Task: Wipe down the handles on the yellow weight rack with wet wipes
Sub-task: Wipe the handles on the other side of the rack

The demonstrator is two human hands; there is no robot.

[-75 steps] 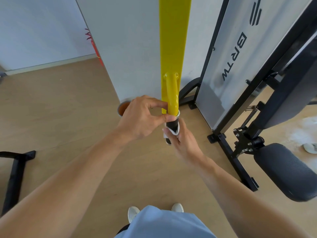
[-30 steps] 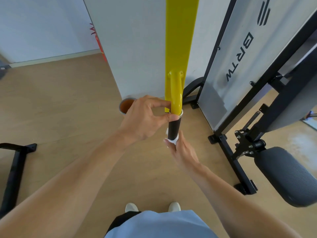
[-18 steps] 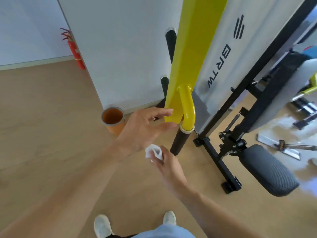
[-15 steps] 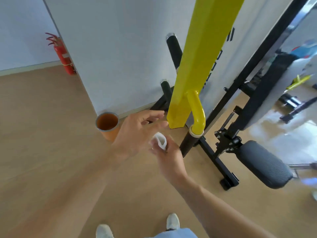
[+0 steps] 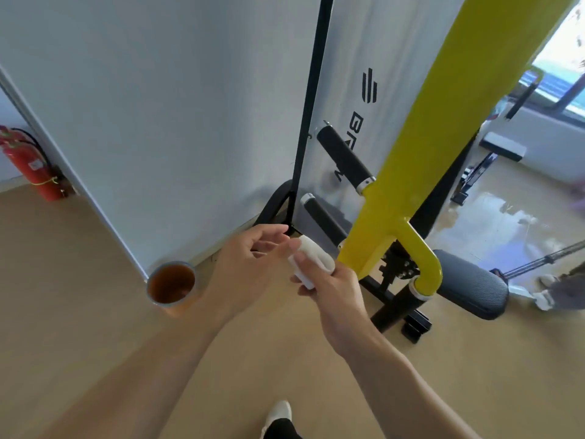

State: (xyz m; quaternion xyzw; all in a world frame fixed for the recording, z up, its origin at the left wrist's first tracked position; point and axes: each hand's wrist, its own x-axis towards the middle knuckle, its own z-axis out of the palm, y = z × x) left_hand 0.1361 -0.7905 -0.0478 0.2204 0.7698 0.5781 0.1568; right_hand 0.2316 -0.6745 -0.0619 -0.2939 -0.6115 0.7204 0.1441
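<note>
The yellow weight rack post (image 5: 443, 128) slants across the right half of the view. Two black handles stick out on its far side, an upper handle (image 5: 343, 160) and a lower handle (image 5: 323, 218). A curved yellow tube (image 5: 425, 264) at the post's lower end leads down to the near handle (image 5: 397, 308), mostly hidden. My right hand (image 5: 332, 289) holds a folded white wet wipe (image 5: 311, 258) just left of the post's bottom, not touching any handle. My left hand (image 5: 250, 264) hovers beside it with fingers apart, fingertips close to the wipe.
An orange cup (image 5: 171, 285) stands on the wooden floor by a white panel's corner (image 5: 142, 122). A black padded bench (image 5: 471, 293) and its frame sit right of the post. A red fire extinguisher (image 5: 25, 164) stands at far left. My shoe (image 5: 278, 413) shows at the bottom.
Both hands came off the near handle and moved left of the post. The right hand carried the wipe away; the left hand let go. The view swung right, showing the far handles.
</note>
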